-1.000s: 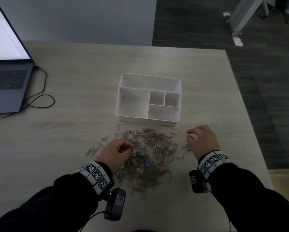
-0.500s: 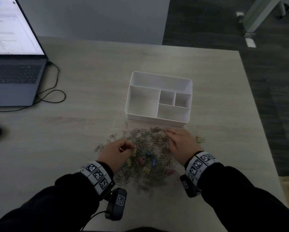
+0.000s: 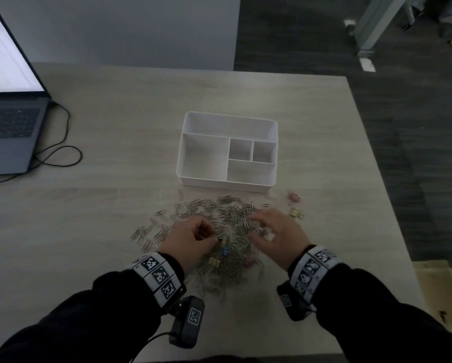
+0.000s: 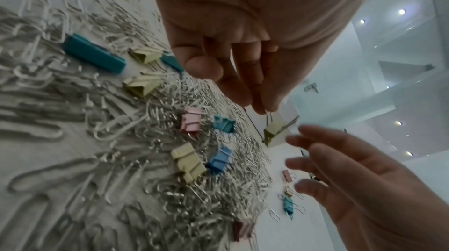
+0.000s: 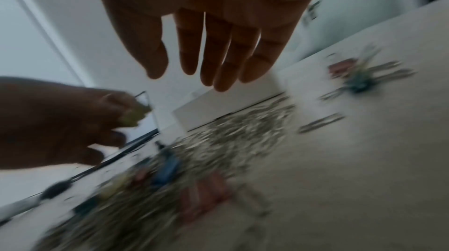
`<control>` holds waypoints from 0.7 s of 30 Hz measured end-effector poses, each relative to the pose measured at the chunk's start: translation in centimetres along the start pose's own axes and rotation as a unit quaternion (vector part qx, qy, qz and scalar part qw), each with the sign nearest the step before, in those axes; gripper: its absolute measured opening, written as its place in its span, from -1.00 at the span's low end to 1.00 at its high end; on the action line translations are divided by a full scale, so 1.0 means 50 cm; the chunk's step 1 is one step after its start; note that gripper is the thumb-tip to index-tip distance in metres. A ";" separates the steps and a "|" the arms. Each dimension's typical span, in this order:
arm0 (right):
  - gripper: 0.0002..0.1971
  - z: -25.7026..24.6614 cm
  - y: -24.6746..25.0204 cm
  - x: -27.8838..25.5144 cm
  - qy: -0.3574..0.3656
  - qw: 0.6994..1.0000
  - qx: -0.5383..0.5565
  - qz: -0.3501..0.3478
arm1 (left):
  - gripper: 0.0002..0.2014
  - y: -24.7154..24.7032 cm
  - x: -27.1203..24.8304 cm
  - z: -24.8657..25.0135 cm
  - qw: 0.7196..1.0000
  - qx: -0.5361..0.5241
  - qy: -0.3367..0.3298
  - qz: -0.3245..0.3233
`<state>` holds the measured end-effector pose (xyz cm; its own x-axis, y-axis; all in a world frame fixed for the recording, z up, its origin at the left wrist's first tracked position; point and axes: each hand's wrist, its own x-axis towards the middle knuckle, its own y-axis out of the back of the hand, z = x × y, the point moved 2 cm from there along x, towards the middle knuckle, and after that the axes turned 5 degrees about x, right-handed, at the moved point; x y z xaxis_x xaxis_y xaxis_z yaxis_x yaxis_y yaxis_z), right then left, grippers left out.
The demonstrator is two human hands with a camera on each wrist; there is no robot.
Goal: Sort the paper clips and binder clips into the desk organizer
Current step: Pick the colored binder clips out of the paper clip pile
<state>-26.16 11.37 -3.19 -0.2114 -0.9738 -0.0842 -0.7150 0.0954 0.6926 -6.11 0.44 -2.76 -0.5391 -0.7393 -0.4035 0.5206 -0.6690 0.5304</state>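
Head view: the table (image 3: pixel 115 218) fills most of the scene, with a laptop (image 3: pixel 7 121) at its far left and a black cable (image 3: pixel 59 155) looping beside it. The white organizer (image 3: pixel 185 158) sits mid-table, its compartments showing nothing inside. Just in front of it spreads the pile (image 3: pixel 227 218) of silver paper clips, with coloured binder clips mixed in; a pink clip (image 3: pixel 294 197) and a yellow clip (image 3: pixel 296 213) lie apart to the pile's right. The right hand (image 3: pixel 277 237) hovers over the right side of the pile, fingers spread and loosely extended, holding nothing; the right wrist view, though blurred, shows the same relaxed palm (image 5: pixel 218 40). The left hand (image 3: pixel 191 239) is over the pile's left part with fingers curled. In the left wrist view its fingertips (image 4: pixel 262 105) pinch the wire handle of a pale yellow binder clip (image 4: pixel 273 130), which hangs just above the pile.
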 end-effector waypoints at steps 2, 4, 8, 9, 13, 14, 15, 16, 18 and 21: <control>-0.52 -0.044 -0.031 -0.011 0.013 0.997 0.029 -0.069 | -0.83 -0.016 -0.001 0.009 1.000 -0.005 -0.014 -0.002; -0.54 -0.064 -0.049 -0.022 0.036 0.997 0.036 -0.066 | -0.83 -0.032 -0.003 0.016 0.999 -0.022 -0.030 -0.017; -0.72 -0.027 -0.040 -0.044 -0.033 0.997 0.028 -0.058 | -0.85 -0.047 -0.010 0.018 0.999 0.000 -0.043 -0.029; -0.73 -0.008 -0.030 -0.052 -0.054 0.997 0.019 -0.045 | -0.86 -0.042 -0.012 0.016 0.998 0.029 -0.042 -0.020; -0.75 0.083 0.018 -0.081 -0.155 0.987 -0.042 -0.005 | -0.71 -0.010 -0.012 0.002 0.978 0.194 -0.077 -0.006; -0.73 0.100 0.028 -0.088 -0.180 0.982 -0.058 -0.002 | -0.56 -0.007 -0.010 -0.006 0.969 0.233 -0.080 -0.026; -0.71 0.115 0.035 -0.094 -0.198 0.978 -0.071 0.004 | -0.42 -0.006 -0.007 -0.014 0.958 0.270 -0.081 -0.048; -0.68 0.123 0.041 -0.098 -0.210 0.974 -0.080 0.010 | -0.31 -0.007 -0.005 -0.020 0.948 0.302 -0.080 -0.066; -0.62 0.124 0.043 -0.102 -0.218 0.972 -0.089 0.022 | -0.20 -0.015 -0.005 -0.030 0.932 0.342 -0.079 -0.088; -0.64 0.083 0.021 -0.091 -0.161 0.984 -0.076 0.029 | -0.26 -0.031 -0.012 -0.035 0.923 0.360 -0.091 -0.098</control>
<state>-28.71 16.78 -5.08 -0.4665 -0.8495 -0.2465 -0.5927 0.0934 0.8000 -5.46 1.79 -4.66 -0.7125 -0.5403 -0.4477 -0.1384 -0.5173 0.8445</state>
